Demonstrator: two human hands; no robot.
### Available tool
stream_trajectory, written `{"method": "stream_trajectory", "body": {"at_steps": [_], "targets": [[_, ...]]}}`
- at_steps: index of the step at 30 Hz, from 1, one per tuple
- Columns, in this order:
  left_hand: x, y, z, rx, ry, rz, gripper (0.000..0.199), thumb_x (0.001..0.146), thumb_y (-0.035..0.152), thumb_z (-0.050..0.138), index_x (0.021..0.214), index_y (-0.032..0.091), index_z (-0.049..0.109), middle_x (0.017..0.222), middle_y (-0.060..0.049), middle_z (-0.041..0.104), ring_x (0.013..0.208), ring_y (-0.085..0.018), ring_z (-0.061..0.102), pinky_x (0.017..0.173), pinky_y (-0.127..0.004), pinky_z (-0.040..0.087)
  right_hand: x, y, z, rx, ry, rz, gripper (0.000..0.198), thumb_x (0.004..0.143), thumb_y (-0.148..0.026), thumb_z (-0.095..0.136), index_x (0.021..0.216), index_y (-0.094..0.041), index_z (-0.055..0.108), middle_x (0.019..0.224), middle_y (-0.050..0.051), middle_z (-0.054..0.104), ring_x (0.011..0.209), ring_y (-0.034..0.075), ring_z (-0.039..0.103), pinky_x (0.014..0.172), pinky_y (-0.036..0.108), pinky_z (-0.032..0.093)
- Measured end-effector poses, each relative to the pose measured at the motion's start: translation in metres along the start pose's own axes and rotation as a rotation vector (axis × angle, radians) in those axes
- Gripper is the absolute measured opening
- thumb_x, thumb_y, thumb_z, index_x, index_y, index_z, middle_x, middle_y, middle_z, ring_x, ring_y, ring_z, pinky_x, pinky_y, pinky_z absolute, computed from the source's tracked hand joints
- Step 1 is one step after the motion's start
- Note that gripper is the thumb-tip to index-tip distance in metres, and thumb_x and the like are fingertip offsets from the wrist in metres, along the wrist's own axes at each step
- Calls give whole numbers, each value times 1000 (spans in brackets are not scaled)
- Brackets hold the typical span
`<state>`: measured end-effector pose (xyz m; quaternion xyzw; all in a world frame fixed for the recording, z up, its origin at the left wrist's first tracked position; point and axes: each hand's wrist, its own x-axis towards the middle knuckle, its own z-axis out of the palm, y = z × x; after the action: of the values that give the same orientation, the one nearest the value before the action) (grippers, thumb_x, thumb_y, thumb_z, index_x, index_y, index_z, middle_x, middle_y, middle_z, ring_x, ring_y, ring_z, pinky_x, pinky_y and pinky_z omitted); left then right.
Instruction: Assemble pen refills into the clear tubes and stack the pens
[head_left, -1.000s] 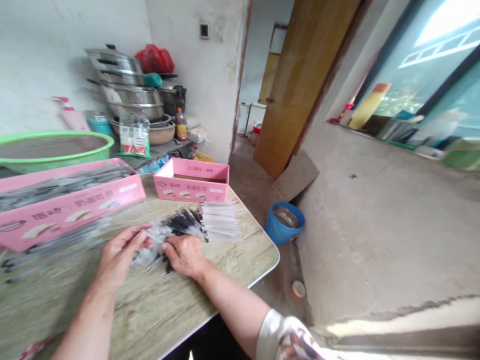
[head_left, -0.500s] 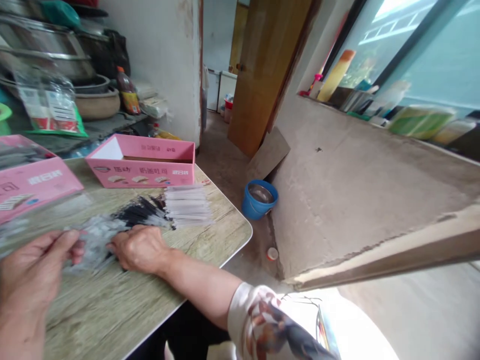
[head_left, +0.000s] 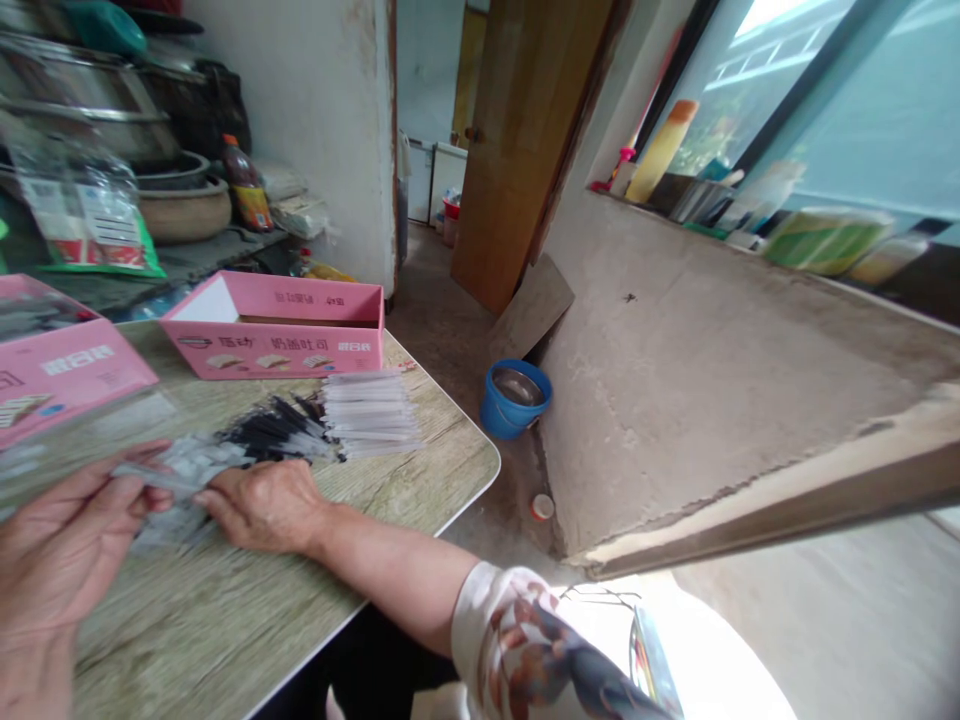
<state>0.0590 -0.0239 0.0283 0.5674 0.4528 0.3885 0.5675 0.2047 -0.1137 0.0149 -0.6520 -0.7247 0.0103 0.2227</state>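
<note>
At a wood-grain table [head_left: 424, 475], a person in a flower-print sleeve [head_left: 525, 645] works with both bare hands over a loose heap of translucent plastic pieces [head_left: 202, 455]. The left hand [head_left: 82, 525] pinches one slim translucent tube [head_left: 161, 479] between thumb and fingers, holding it tilted slightly above the heap; the right hand [head_left: 270, 505], fingers curled, comes up to the tube's other end, though whether it grips the tube or only touches it cannot be told. Handling it well likely calls for a light pinch, enough to steady so thin a piece without flattening it, with the right wrist kept clear of the loose pieces. Beyond the table, a wooden door [head_left: 517, 150] stands open above a blue bucket [head_left: 501, 415] on the floor. A pink printed carton [head_left: 289, 352] sits at the table's far edge, a second pink carton [head_left: 67, 372] holding slender pieces at left. A neat row of pale tubes [head_left: 371, 418] lies before the first carton, and a jumble of black-ended sticks [head_left: 274, 428] fills the space between row and heap. That jumble, just beyond the right knuckles, is the nearest obstacle; a careless sweep could mix the groups.
</note>
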Motion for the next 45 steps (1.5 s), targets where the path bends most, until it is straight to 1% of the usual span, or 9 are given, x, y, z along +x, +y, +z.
{"method": "stream_trajectory", "body": {"at_steps": [2,4,9,14,19,24,30,41,45], "targets": [[-2,-2,-3,-80,-48,77,43,55,52,85,90,29,72,71,13,67,70,-10,53,63,-24,45,0,-1,0,-1,-12,1,42,103,-52,30,98,-22,59,82,-1,70,80,17,68,58,22,45],[-2,-5,-4,-110,-14,87,38,55,47,86,84,26,73,69,10,67,67,-11,53,61,-23,45,0,-1,-2,-10,-10,0,43,103,-51,30,96,-21,60,83,1,71,81,18,68,60,23,46],[2,-10,-5,-155,30,29,37,54,45,86,76,21,68,61,7,60,59,-10,47,51,-19,39,-1,-3,0,-103,24,-73,45,103,-47,31,88,-16,61,77,3,69,75,18,66,67,25,47],[10,-20,-9,-193,62,37,49,46,44,87,73,16,59,58,5,54,50,-7,39,42,-19,27,-3,-4,7,-191,122,-194,33,100,-34,41,84,-14,62,71,5,69,64,19,63,66,29,48],[11,-23,-10,-237,33,77,42,54,41,85,66,17,53,53,7,45,46,-6,35,42,-20,24,-4,-6,5,-185,131,-159,31,99,-32,41,83,-16,63,69,5,69,65,20,63,61,30,46],[5,-15,-6,-297,19,117,41,56,43,86,65,16,56,54,6,49,48,-7,37,44,-19,29,-2,-5,5,-101,79,-76,36,101,-40,38,84,-19,62,71,3,69,66,17,64,57,25,42],[-3,-2,-1,-335,-83,117,48,59,44,85,94,14,71,78,-1,67,63,-12,52,55,-20,43,-3,0,5,15,85,-42,34,101,-39,38,85,-20,61,74,3,69,70,17,65,61,24,40],[0,-7,-3,-353,-1,20,46,48,41,90,76,12,68,59,3,60,50,-9,50,44,-19,42,-4,-4,8,-98,163,-144,35,98,-31,36,81,-16,62,65,8,66,56,19,56,61,31,43],[0,-6,-2,-371,46,18,43,46,38,90,71,12,67,59,2,60,48,-9,51,43,-19,42,-3,-4,6,105,144,-60,34,97,-34,41,80,-15,64,67,8,65,60,18,54,64,30,44]]}}
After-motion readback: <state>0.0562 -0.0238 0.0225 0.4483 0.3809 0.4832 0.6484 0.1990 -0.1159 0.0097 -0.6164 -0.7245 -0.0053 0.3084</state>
